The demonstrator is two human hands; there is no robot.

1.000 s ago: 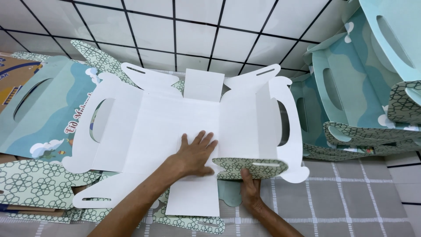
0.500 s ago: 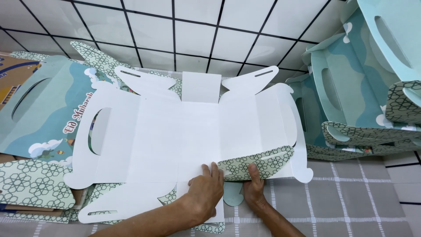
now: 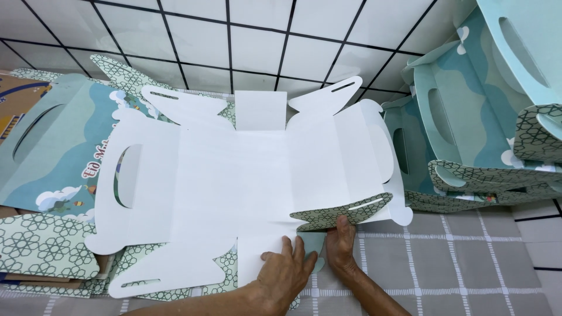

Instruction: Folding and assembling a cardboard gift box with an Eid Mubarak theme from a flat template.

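Observation:
A flat white die-cut carton blank (image 3: 234, 175) with handle cut-outs lies unfolded, white side up, on a stack of printed teal blanks. My left hand (image 3: 285, 275) presses flat on the blank's near centre flap, fingers spread. My right hand (image 3: 341, 247) pinches the near right flap (image 3: 342, 212), which is folded up so that its green patterned side shows.
A stack of flat teal and green printed blanks (image 3: 50, 175) lies under and to the left. Folded teal boxes with handles (image 3: 468, 123) are piled at the right. A tiled wall (image 3: 263, 35) stands behind; a grey checked cloth (image 3: 456, 263) covers the near surface.
My left hand slid from the middle of the blank down to its near flap. The patterned right flap stays folded up under my right hand.

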